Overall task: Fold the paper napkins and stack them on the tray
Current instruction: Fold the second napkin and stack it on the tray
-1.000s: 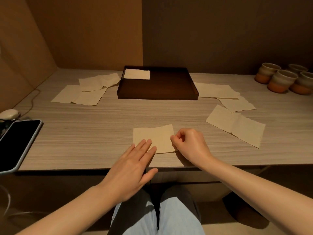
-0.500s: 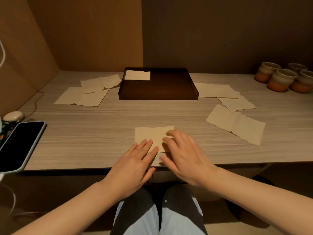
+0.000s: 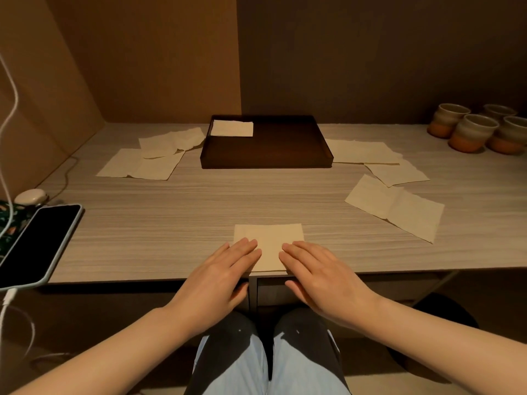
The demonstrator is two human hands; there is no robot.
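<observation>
Both hands, left (image 3: 225, 269) and right (image 3: 316, 272), press flat on the napkin (image 3: 269, 238) at 6 o'clock; lifting carelessly could spring that fold open.

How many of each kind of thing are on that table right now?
Folded napkins: 2, one under both hands, one in the tray
Unfolded napkins: about 6, overlapping, left and right
Tray: 1
Cups: 4
Phone: 1
Total: about 14
</observation>
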